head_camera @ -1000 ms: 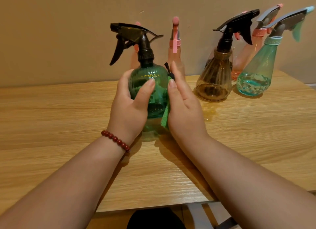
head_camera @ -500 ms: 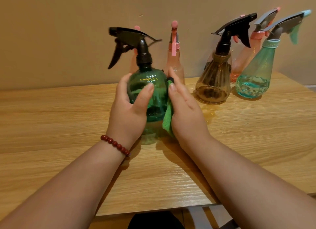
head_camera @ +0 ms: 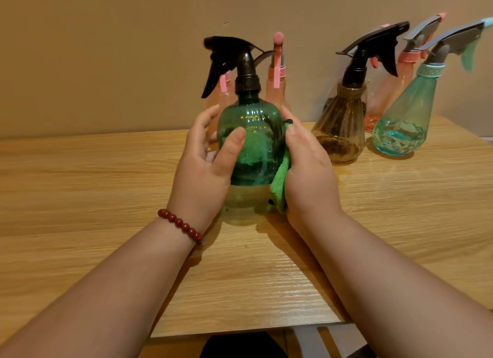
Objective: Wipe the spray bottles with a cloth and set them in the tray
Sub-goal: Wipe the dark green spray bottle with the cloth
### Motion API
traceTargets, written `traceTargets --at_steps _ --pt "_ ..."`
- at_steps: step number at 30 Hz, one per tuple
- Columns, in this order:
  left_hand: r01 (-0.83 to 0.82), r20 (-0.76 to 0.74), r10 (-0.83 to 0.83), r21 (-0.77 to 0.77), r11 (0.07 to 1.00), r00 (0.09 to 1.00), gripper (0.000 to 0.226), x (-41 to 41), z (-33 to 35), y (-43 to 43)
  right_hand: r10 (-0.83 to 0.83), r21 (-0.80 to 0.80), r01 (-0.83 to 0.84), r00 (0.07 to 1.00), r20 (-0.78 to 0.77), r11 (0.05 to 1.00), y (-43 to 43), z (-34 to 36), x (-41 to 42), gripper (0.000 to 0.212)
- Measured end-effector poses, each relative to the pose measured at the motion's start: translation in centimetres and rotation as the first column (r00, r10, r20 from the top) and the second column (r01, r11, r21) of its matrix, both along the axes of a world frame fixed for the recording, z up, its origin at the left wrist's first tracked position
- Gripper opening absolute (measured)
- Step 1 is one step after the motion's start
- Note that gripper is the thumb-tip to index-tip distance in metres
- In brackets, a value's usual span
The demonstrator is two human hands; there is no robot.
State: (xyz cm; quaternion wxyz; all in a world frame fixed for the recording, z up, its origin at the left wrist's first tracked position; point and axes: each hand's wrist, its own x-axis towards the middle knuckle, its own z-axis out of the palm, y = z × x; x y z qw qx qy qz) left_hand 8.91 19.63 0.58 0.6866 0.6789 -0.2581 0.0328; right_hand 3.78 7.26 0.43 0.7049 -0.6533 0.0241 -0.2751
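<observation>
Two hands on one bottle: our left hand (head_camera: 205, 170) wraps the green bottle (head_camera: 250, 133) from the left, thumb across the near face and fingers curling round the far side. Our right hand (head_camera: 309, 170) cups the cloth (head_camera: 280, 189) against the bottle's right side, with its fingers out of sight behind the plastic. The bottle stands upright near the middle of the table (head_camera: 80, 197), its nozzle pointing left. We'd guess it's thin, light plastic with only a little liquid in the bottom, so it's easy to lift but a bit squashy and slick. Holding the fat ribbed belly works for wiping. For carrying, the neck under the trigger head (head_camera: 234, 56) looks like the surer spot. Further out to the right are a brown bottle (head_camera: 341, 128) and a teal bottle (head_camera: 402, 128), with pink bottles (head_camera: 277, 85) at the far edge by the wall. No tray is in view. Compared with a second ago, more cloth hangs out below our right hand, where only a thin strip showed before. Our left grip has also loosened, leaving a gap at the palm, so we're probably turning the bottle.
</observation>
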Motion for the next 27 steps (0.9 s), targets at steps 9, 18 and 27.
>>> traceTargets --at_steps 9,18,27 --pt "0.025 0.044 -0.023 -0.035 0.999 0.999 0.066 0.1 -0.1 0.2 0.031 -0.286 0.005 0.992 0.121 0.958 0.9 -0.9 0.3 0.050" --pt "0.114 0.071 -0.117 0.050 0.992 0.991 0.058 -0.4 -0.3 -0.1 -0.025 -0.130 0.043 0.991 0.130 0.991 -0.2 -0.1 -0.3 0.041" --pt "0.105 0.043 -0.104 -0.010 0.994 0.994 0.061 0.2 0.0 0.4 0.008 -0.232 0.010 0.997 0.075 0.973 0.7 -0.5 -0.4 0.044"
